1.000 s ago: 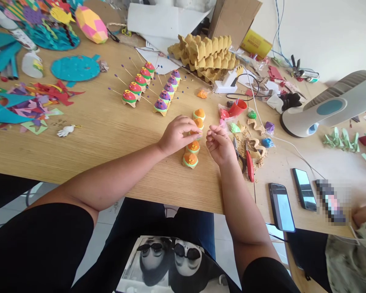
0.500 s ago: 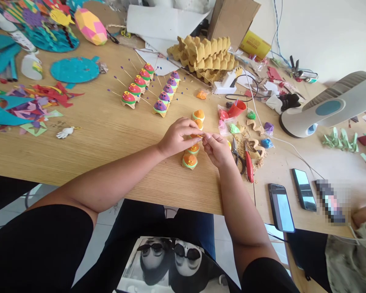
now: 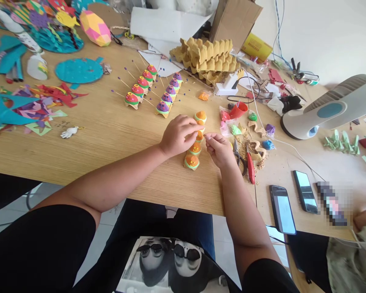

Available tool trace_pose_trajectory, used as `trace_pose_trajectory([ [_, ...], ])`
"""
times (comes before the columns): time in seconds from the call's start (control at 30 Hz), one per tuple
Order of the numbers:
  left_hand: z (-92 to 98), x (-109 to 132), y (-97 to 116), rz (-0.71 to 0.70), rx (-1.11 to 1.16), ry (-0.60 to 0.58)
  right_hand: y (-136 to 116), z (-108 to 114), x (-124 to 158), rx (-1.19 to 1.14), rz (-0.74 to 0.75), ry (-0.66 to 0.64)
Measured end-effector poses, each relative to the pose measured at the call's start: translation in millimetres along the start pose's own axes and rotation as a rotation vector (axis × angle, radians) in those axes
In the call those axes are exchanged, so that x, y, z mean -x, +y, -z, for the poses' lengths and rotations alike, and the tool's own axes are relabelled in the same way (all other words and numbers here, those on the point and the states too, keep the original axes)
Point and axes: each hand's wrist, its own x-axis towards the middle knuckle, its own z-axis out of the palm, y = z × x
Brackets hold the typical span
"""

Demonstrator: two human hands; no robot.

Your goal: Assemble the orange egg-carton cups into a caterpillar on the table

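Since the earlier frame, half a second ago, I'm seeing the fingertips of the two hands parting: they were meeting over the orange caterpillar row point(image 3: 195, 147), and now a narrow gap is showing between them. The whole view is also shifting slightly.

The left hand point(image 3: 179, 136) is hovering on the far left side of the row, its fingers loosely curved and the forefinger reaching out over the orange bumps. From here I'm not managing to tell whether its finger and thumb are holding anything. The right hand point(image 3: 218, 149) is curling on the other side, thumb and forefinger drawn close together near the middle bump; again I can't tell whether they are pinching something tiny.

The orange row is sitting on the counter point(image 3: 125, 134), directly in front of the person, its farther bumps partly hidden by the left hand. The two nearest bumps are showing yellow markings above pale green rims.

Just beyond the right hand, scissors point(image 3: 236, 147) and a red-handled tool point(image 3: 251, 167) are lying side by side. Farther off to the left, a red row point(image 3: 143, 82) and a purple row point(image 3: 171, 90) are standing near each other, with thin dark-tipped sticks poking out. Behind them, stacked egg trays point(image 3: 213, 61) are resting near the wall.
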Motion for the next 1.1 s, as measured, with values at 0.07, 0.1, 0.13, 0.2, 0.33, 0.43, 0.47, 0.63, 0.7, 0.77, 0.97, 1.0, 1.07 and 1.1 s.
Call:
trace_pose_trajectory([
  [0.07, -0.5, -0.8, -0.6, 0.052, 0.018, 0.03, -0.6, 0.6, 0.0, -0.013, 0.005, -0.013],
  [0.1, -0.6, -1.1, -0.8, 0.073, 0.029, 0.038, -0.7, 1.1, 0.0, -0.016, 0.002, -0.02],
  [0.13, -0.8, -1.4, -1.0, 0.091, 0.041, 0.041, -0.8, 1.5, 0.0, -0.017, -0.003, -0.027],
  [0.2, -1.2, -1.5, -1.4, 0.104, 0.059, 0.044, -0.2, 2.3, -0.1, -0.003, -0.011, -0.032],
  [0.33, -2.5, -0.5, -2.4, 0.091, 0.063, 0.058, 2.5, 2.9, -0.7, 0.046, 0.026, 0.001],
  [0.43, -3.3, 0.0, -3.0, 0.105, 0.061, 0.068, 3.0, 2.6, -1.0, 0.041, 0.027, 0.015],
  [0.47, -3.5, 0.0, -3.2, 0.115, 0.062, 0.07, 2.8, 2.5, -0.9, 0.038, 0.019, 0.018],
  [0.63, -4.0, -0.1, -3.4, 0.14, 0.073, 0.066, 1.0, 2.1, 0.2, 0.038, 0.004, 0.021],
  [0.7, -4.0, 0.0, -3.7, 0.139, 0.081, 0.058, 0.9, 1.9, 0.4, 0.036, 0.012, 0.014],
  [0.77, -4.1, 0.1, -4.1, 0.135, 0.096, 0.052, 1.1, 1.8, 0.1, 0.031, 0.016, 0.013],
  [0.97, -4.2, 0.2, -3.7, 0.14, 0.121, 0.064, 1.3, 1.2, -0.1, 0.021, 0.008, -0.002],
  [1.0, -4.2, 0.1, -3.4, 0.136, 0.123, 0.068, 1.1, 1.2, 0.1, 0.016, 0.006, -0.002],
  [1.07, -4.2, -0.1, -2.9, 0.122, 0.128, 0.074, 0.7, 1.4, 0.3, 0.007, 0.008, 0.002],
  [1.1, -4.2, -0.2, -2.7, 0.119, 0.129, 0.074, 0.7, 1.6, 0.2, 0.006, 0.009, 0.006],
])
